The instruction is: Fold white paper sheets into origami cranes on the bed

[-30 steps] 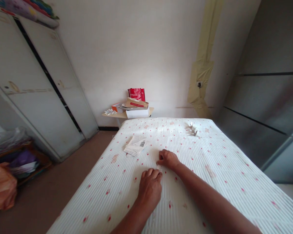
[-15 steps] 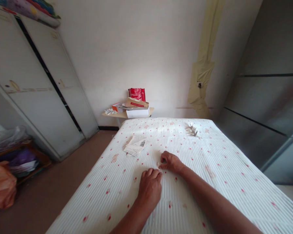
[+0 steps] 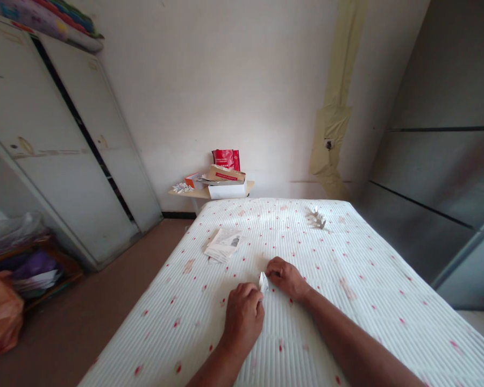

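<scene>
A small piece of folded white paper (image 3: 263, 282) stands up from the bed between my two hands. My left hand (image 3: 245, 312) pinches its lower left side, thumb and fingertips closed together. Close by on the right is my right hand (image 3: 287, 277), its fingers curled in by the paper's upper edge. Whether those fingertips touch the paper or hold something, I cannot make out. Further off to the left lies a stack of printed paper sheets (image 3: 223, 244). Several small folded paper pieces (image 3: 317, 218) sit in a cluster at the far right of the bed.
Under my hands is a white ribbed bedspread (image 3: 306, 344) with red flecks. Beyond the bed, a small table (image 3: 201, 192) carries a white box (image 3: 227, 191), a red bag (image 3: 226, 159) and white paper pieces (image 3: 182, 187). Cabinets (image 3: 80, 140) line the left side.
The folded paper now shows upright between my hands, where it was mostly covered before. My left hand has shifted slightly left and down, and my right fingers have drawn back a little.
</scene>
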